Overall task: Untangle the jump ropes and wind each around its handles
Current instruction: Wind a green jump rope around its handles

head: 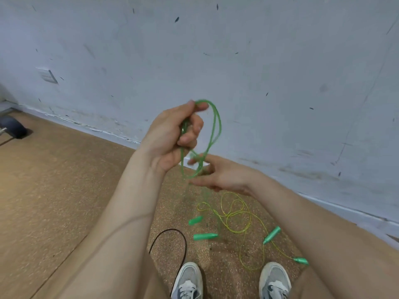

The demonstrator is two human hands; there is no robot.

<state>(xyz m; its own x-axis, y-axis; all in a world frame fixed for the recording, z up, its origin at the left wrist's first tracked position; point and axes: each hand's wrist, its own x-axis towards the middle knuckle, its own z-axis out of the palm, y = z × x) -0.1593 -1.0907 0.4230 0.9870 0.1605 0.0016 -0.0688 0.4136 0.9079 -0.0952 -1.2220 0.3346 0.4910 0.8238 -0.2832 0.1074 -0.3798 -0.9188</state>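
My left hand is raised in front of the wall and grips loops of the green jump rope, which hang down from its fingers. Just below, my right hand pinches the lower part of those loops between fingers and thumb; it is blurred. Two green handles dangle blurred above the floor. A yellow-green jump rope lies in loose coils on the floor, with its green handles near my right shoe.
A black cable loops on the cork-coloured floor by my left shoe. My right shoe stands beside the yellow-green rope. The scuffed white wall runs close ahead. A dark object sits far left.
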